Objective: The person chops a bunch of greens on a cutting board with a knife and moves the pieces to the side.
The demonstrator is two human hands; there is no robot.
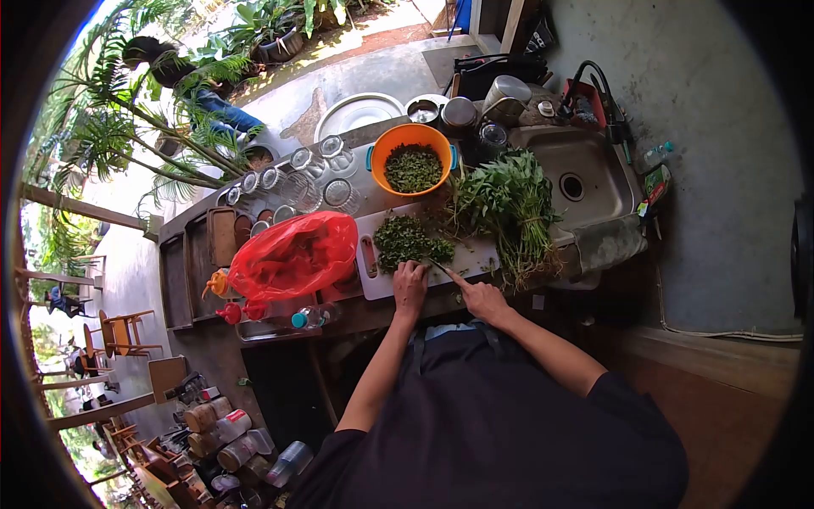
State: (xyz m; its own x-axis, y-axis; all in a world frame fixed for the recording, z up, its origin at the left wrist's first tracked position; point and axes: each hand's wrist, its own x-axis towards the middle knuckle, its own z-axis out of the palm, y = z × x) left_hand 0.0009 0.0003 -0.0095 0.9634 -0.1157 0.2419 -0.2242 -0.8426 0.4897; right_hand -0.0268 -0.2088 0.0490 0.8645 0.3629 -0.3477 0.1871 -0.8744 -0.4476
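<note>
A white cutting board (476,254) lies on the counter in front of me, with a heap of chopped leafy greens (398,239) on its left part. My left hand (411,284) is at the board's near edge, fingers curled down on the greens. My right hand (483,299) grips a knife (441,269), whose blade points toward the greens beside my left fingertips. Part of the blade is hard to make out. Right of the board lies a large bunch of uncut leafy greens (507,204). Behind the board stands an orange basin (387,138) holding more chopped greens.
To the left sit a red plastic bag (292,250), a small clear bottle (309,318) and several upturned glasses (339,193). A metal sink (606,161) with a faucet is at the right. Lidded pots (459,113) stand behind. Outside, another person (191,85) is partly behind plants.
</note>
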